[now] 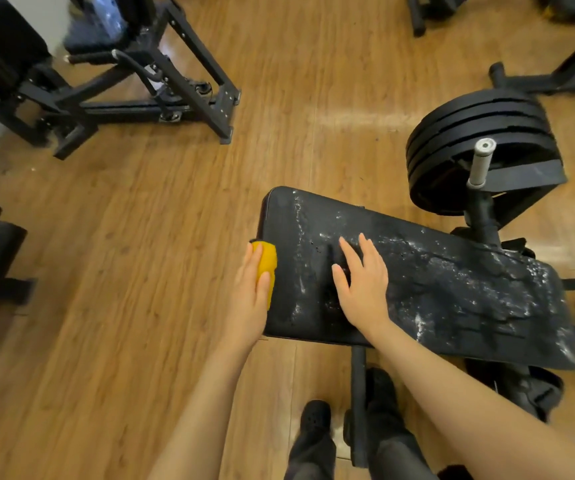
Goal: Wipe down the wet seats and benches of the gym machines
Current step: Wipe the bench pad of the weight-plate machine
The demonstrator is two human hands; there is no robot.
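The left hand presses a yellow cloth against the end of the wet black bench pad, its grip closed on it. The right hand lies flat on the pad, fingers spread.

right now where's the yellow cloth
In the head view, the cloth is under the left hand, at the bench pad's left end.

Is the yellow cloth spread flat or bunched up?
Bunched. The yellow cloth is a compact wad under the left hand at the bench pad end; the right hand lies flat.
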